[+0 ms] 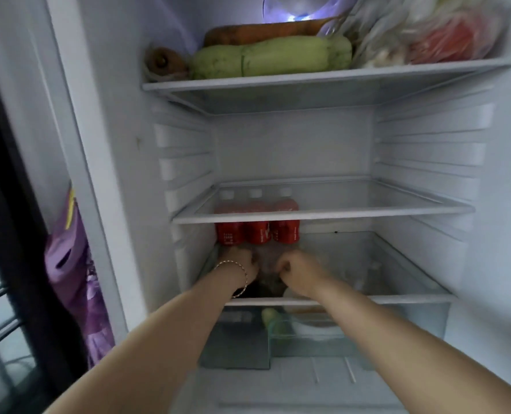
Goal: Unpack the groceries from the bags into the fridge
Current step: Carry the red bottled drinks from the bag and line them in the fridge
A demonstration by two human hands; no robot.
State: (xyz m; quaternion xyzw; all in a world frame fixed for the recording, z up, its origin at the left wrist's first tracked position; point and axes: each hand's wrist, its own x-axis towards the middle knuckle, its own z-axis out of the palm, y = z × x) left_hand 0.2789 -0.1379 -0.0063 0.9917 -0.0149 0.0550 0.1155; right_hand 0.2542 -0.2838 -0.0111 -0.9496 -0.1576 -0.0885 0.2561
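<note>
Both my arms reach into the open fridge, onto its lower glass shelf (pixel 397 298). My left hand (pixel 239 264), with a thin bracelet at the wrist, and my right hand (pixel 299 271) both have curled fingers gripping a clear plastic wrap or bag (pixel 267 262) between them. Right behind the hands stand three red-labelled bottles (pixel 257 231) with white caps, side by side at the shelf's back left. What the wrap holds is blurred.
The middle glass shelf (pixel 323 215) is bare. The top shelf (pixel 308 80) carries a green marrow (pixel 272 56), carrots (pixel 263 32) and bagged produce (pixel 427 34). Crisper drawers (pixel 308 336) sit below. A purple bag (pixel 75 279) hangs left of the fridge.
</note>
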